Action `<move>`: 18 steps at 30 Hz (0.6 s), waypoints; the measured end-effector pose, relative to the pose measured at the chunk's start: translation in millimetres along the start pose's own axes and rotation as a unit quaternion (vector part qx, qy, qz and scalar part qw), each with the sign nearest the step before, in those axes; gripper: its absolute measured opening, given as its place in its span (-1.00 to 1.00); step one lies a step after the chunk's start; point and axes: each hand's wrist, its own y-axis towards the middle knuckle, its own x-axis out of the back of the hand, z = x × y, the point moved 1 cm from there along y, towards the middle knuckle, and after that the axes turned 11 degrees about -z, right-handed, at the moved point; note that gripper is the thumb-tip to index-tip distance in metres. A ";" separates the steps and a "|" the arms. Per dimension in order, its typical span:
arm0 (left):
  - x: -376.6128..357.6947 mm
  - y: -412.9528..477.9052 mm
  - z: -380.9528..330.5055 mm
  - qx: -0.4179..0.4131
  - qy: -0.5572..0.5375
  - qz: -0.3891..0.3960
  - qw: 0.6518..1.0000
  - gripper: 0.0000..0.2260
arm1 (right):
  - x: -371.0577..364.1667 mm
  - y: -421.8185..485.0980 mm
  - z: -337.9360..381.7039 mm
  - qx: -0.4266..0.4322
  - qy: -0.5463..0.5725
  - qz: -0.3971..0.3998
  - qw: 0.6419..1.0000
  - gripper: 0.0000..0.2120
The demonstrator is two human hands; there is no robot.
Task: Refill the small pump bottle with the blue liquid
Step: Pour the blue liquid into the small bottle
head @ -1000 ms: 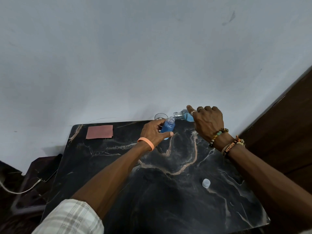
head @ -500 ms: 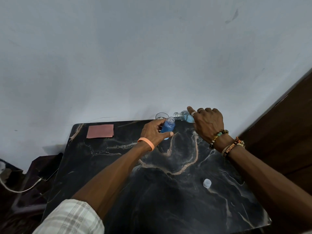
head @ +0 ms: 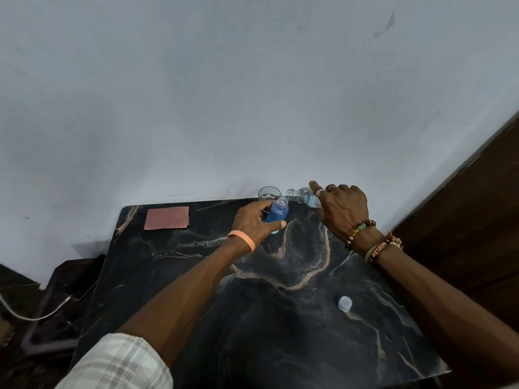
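Near edge: loose translucent cap [head: 345, 303] on the marble table [head: 280, 318], well apart from both hands. Mid-table: left hand [head: 257, 220] wraps the small pump bottle [head: 278, 213], upright, mouth open, blue nearly to the neck. Over the last second little has shifted; the pour holds steady, so filling looks close to done. Far side: right hand [head: 341, 209] grips the tilted refill bottle [head: 304, 196], its mouth just above and right of the small bottle's opening. Empty glass [head: 269, 193] behind.

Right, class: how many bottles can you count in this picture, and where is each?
2. The small blue-filled plastic bottle is upright in the left hand; the clear tilted refill bottle is in the right hand, its mouth over the small one. None seem hidden.
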 end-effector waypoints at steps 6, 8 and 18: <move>-2.7 -2.5 3.2 0.021 0.009 0.004 1.000 -0.48 | -13.5 -9.9 3.6 -0.025 0.055 0.011 0.998 -0.45; -3.5 -3.6 3.3 0.024 0.011 0.005 1.000 -0.48 | -16.9 -13.9 6.0 -0.038 0.066 0.012 0.997 -0.45; -11.4 -14.2 17.5 0.046 0.047 0.001 0.998 -0.50 | -39.0 -34.5 30.7 -0.188 0.249 0.049 0.949 -0.49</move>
